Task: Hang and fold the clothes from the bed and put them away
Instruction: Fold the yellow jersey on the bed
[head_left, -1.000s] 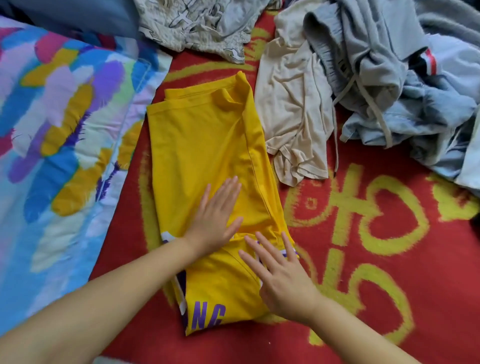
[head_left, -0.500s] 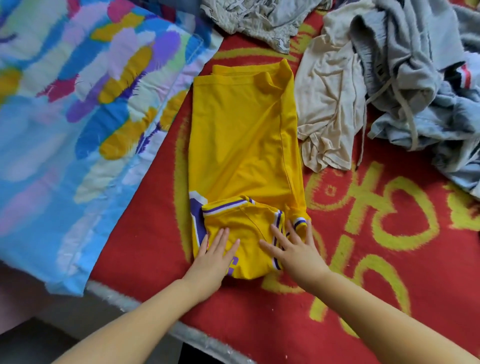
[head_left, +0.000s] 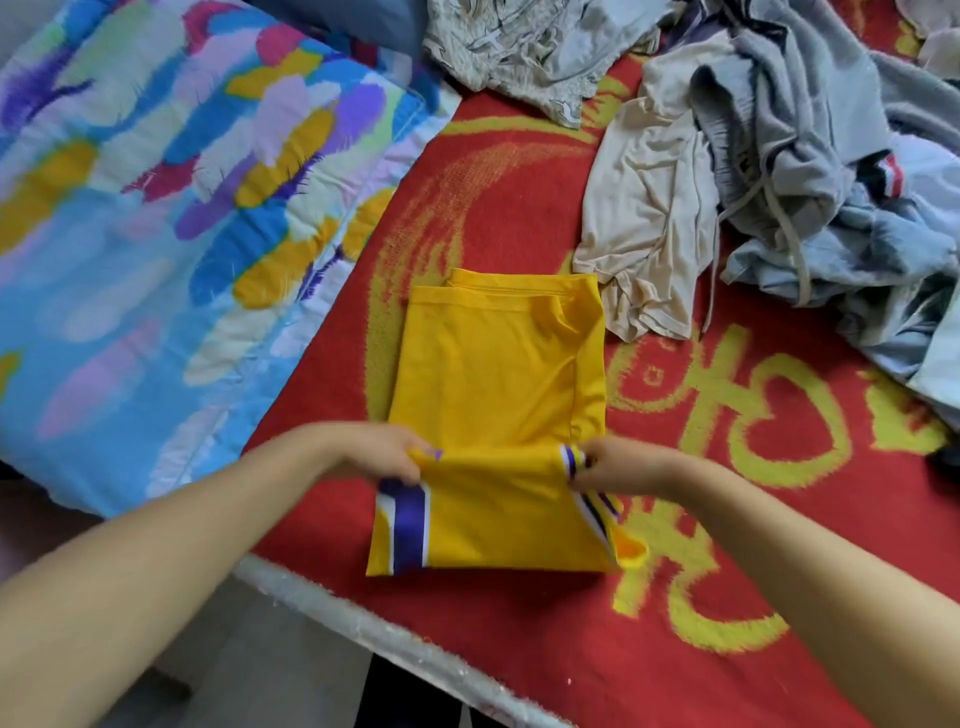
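Head view: the yellow jersey (head_left: 498, 395) lies partly folded on the red blanket (head_left: 519, 218) near the bed's front edge. The left hand (head_left: 374, 449) pinches the fold's left end with curled fingers, and the right hand (head_left: 618, 462) pinches its right end at the purple-and-white trim. Behind, a beige shirt (head_left: 644, 208) and a grey clothes pile (head_left: 810, 156) lie loose; a colourful quilt (head_left: 156, 208) lies at left

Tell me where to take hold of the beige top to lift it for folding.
Grip the beige top at its crumpled near hem, coming from the yellow jersey's side; that edge lies free on the red blanket, while grey clothes overlap its far right side.
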